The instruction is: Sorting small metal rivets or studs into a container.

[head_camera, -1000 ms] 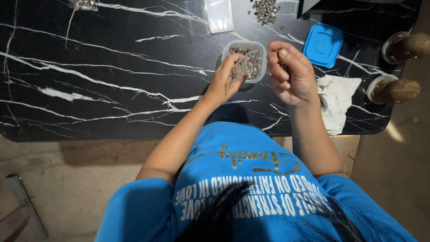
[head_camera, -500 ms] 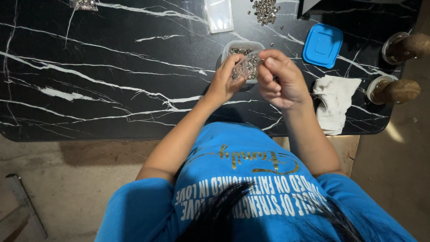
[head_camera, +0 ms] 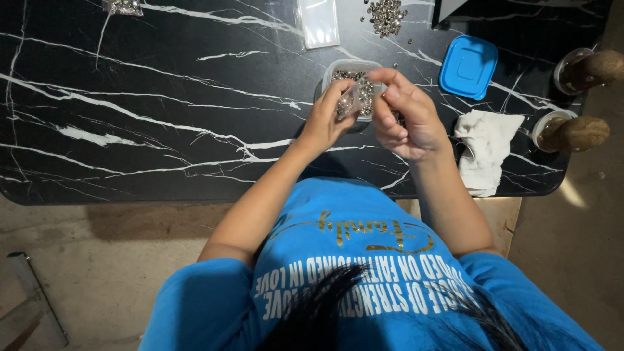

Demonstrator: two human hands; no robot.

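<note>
My left hand (head_camera: 324, 122) pinches a small clear plastic bag (head_camera: 351, 101) with a few silver metal pieces in it. It holds the bag just above a clear plastic container (head_camera: 351, 65) full of the same small silver pieces. My right hand (head_camera: 411, 122) is beside it, fingers curled, with thumb and forefinger pinched at the bag's top edge. Whatever lies inside the curled fingers is hidden. Both hands hover over the black marble-patterned table (head_camera: 162, 117).
A blue lid (head_camera: 468, 66) lies right of the container, with a crumpled white cloth (head_camera: 486, 153) below it. Two jars with round brown stoppers (head_camera: 585, 68) (head_camera: 572, 132) stand at the right edge. A loose pile of silver pieces (head_camera: 387, 14) and flat clear bags (head_camera: 318, 23) lie at the back.
My right hand has moved left and down, from right of the container to the bag held in my left hand. The left hand has stayed nearly still.
</note>
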